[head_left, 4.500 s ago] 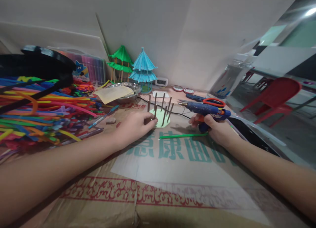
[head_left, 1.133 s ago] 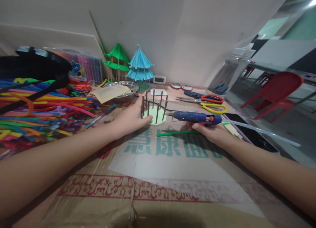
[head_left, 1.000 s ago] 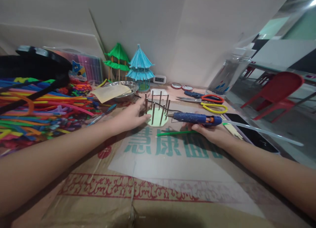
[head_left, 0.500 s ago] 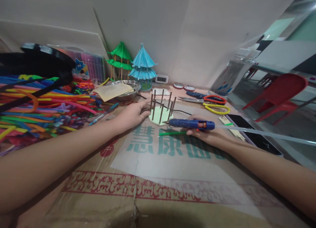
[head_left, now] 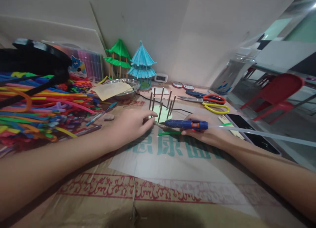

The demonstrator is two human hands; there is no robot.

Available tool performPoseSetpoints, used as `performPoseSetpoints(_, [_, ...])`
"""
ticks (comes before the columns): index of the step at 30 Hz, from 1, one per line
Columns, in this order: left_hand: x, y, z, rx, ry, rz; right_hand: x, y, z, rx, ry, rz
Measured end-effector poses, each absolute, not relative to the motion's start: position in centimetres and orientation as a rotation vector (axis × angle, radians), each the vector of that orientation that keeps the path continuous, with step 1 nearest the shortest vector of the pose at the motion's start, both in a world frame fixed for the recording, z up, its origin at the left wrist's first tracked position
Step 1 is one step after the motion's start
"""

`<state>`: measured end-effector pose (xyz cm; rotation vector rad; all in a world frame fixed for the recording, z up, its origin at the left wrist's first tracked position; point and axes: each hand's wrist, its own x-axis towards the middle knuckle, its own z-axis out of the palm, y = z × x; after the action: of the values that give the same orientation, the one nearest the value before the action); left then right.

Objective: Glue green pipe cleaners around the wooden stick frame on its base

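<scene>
A pale green base [head_left: 161, 113] carries several upright brown sticks [head_left: 160, 112]. My right hand [head_left: 201, 130] is closed round a blue glue gun [head_left: 185, 124], whose tip is close to the foot of the front stick. A long clear glue stick [head_left: 261, 132] runs out of the gun's back. My left hand [head_left: 133, 124] is at the left front edge of the base, thumb and forefinger apart with their tips by the front sticks; nothing shows between them. A green strip [head_left: 169, 133] lies just below the gun.
Colourful pipe cleaners [head_left: 44, 106] are heaped at the left. Behind stand a green pagoda [head_left: 119, 53], a blue pagoda [head_left: 142, 63] and a metal dish [head_left: 134, 86]. Scissors [head_left: 214, 102] and a phone [head_left: 254, 135] lie at the right. A black cord [head_left: 181, 110] passes behind the base.
My left hand has moved from the base's left side toward its front, with the fingertips nearer the front sticks. The glue gun has shifted slightly left in my right hand.
</scene>
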<state>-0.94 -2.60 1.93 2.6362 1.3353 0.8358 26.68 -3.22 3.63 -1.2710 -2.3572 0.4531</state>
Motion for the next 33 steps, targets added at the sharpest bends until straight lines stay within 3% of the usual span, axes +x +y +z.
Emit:
performPoseSetpoints(14, [-0.1, -1.9, 1.1, 2.620, 1.459, 0.544, 26.8, -2.8, 3.0, -1.282, -2.378, 0.370])
performPoseSetpoints(33, [-0.1, -1.6, 1.0, 2.628, 1.447, 0.559, 26.1, -3.9, 3.3, -1.211, -2.466, 0.078])
